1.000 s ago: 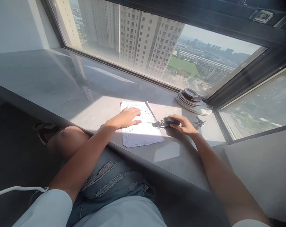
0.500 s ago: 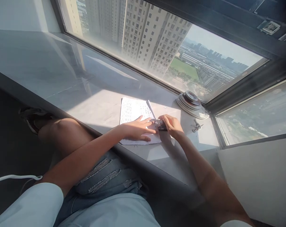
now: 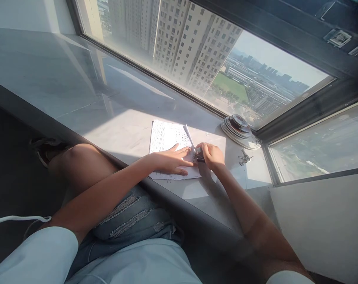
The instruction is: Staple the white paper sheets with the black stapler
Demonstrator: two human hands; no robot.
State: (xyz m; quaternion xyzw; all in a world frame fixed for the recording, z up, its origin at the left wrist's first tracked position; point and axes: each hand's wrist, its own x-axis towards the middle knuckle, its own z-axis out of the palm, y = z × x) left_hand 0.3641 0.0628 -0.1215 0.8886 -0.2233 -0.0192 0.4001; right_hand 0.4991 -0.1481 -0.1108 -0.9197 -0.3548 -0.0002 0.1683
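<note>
A stack of printed white paper sheets (image 3: 164,138) lies on the grey stone window sill (image 3: 87,102). My left hand (image 3: 171,161) lies flat on the lower right part of the sheets with its fingers spread. My right hand (image 3: 212,155) is closed around a small black stapler (image 3: 199,157) at the right edge of the paper, touching the tips of my left fingers. Most of the stapler is hidden under my fingers.
A stack of plates (image 3: 239,128) stands in the sill's far right corner by the window frame. A bunch of keys (image 3: 244,157) lies just right of my right hand. My bent knee (image 3: 78,165) rests against the sill's dark front edge. A white cable (image 3: 16,219) hangs at the left.
My right hand brought the stapler left, from beside the paper onto its right edge. My left hand slid down and right on the sheets to meet it.
</note>
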